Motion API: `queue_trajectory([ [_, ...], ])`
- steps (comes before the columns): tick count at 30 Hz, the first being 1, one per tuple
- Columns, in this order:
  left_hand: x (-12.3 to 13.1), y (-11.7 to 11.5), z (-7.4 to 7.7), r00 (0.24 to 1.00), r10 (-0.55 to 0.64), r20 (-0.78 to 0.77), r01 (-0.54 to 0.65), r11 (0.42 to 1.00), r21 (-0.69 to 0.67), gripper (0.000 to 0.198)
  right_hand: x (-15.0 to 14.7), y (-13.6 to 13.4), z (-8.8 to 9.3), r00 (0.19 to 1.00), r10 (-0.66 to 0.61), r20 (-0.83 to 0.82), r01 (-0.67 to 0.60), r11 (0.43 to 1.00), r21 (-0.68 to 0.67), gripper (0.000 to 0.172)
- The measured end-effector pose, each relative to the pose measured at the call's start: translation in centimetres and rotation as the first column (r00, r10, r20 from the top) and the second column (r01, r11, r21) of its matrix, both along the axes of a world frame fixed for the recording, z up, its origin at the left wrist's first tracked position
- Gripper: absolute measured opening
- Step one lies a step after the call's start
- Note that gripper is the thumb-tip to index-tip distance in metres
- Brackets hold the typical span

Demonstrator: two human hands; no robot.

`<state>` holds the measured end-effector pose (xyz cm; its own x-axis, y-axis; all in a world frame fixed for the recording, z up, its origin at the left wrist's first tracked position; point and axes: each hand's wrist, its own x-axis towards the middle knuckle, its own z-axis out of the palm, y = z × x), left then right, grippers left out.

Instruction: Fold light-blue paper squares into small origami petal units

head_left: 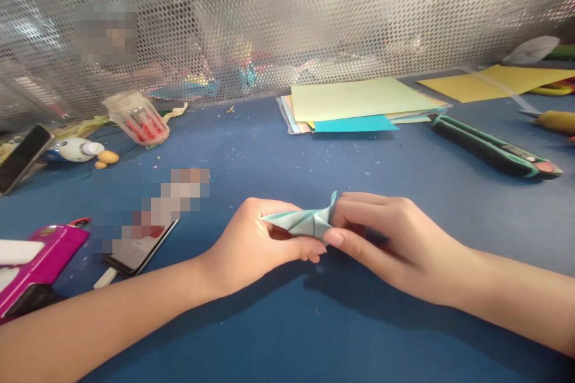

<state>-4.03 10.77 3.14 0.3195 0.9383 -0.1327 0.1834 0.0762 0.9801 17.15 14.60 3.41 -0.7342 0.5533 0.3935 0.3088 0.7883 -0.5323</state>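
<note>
A small folded piece of light blue paper (303, 219) is held between both hands just above the blue table (287, 323). My left hand (256, 239) pinches its left part, fingers curled around it. My right hand (381, 233) grips its right end, where a pointed tip sticks up between the fingers. Both forearms rest low over the table's near edge.
A stack of coloured paper sheets (354, 105) lies at the back centre, with a yellow sheet (494, 81) further right. A dark utility knife (489, 146) lies right. On the left are a phone (139, 245), a pink object (40, 257), a clear cup (137, 116) and a perforated metal screen (287, 18) behind.
</note>
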Motion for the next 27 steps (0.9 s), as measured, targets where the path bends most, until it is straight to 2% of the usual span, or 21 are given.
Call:
queue_trajectory([
  [4,-0.01,-0.13,0.15,0.996,-0.046,-0.076,0.048,0.999,0.021,0.013,0.16,0.15,-0.42,0.993,0.103,0.049,-0.112,0.961,0.254,0.034],
  [9,-0.02,-0.26,0.47,0.973,-0.126,-0.192,0.160,0.972,0.173,0.013,-0.18,-0.37,-0.78,0.989,0.146,-0.016,-0.132,0.927,0.350,0.036],
  [13,-0.08,-0.43,0.40,0.951,-0.129,-0.282,0.228,0.906,0.357,0.016,-0.36,-0.74,-0.90,0.988,0.145,-0.047,-0.121,0.932,0.341,0.037],
  [16,-0.15,-0.44,0.27,0.950,-0.112,-0.293,0.225,0.894,0.388,0.017,-0.24,-0.55,-0.78,0.985,0.159,-0.059,-0.137,0.950,0.280,0.037],
  [18,-0.19,-0.41,0.23,0.964,-0.090,-0.252,0.179,0.916,0.359,0.017,-0.13,-0.28,-0.57,0.992,0.111,-0.058,-0.099,0.978,0.182,0.037],
  [20,-0.19,-0.39,0.19,0.978,-0.044,-0.202,0.111,0.937,0.332,0.017,-0.07,0.00,-0.31,0.999,-0.003,-0.045,0.003,1.000,0.016,0.035],
  [22,-0.14,-0.36,0.13,0.988,-0.011,-0.154,0.059,0.950,0.308,0.015,-0.06,0.18,-0.12,0.992,-0.111,-0.055,0.103,0.986,-0.133,0.032],
  [23,-0.12,-0.32,0.10,0.993,-0.003,-0.120,0.039,0.954,0.298,0.012,-0.04,0.23,-0.07,0.988,-0.135,-0.080,0.120,0.979,-0.163,0.030],
  [25,-0.12,-0.22,0.05,0.999,0.008,-0.044,0.004,0.962,0.272,0.007,0.12,0.25,-0.11,0.981,-0.093,-0.171,0.079,0.993,-0.090,0.019],
  [27,-0.25,-0.09,0.02,0.999,0.014,0.030,-0.021,0.971,0.238,0.018,0.50,0.23,-0.22,0.972,0.017,-0.235,0.010,0.993,0.115,0.003],
])
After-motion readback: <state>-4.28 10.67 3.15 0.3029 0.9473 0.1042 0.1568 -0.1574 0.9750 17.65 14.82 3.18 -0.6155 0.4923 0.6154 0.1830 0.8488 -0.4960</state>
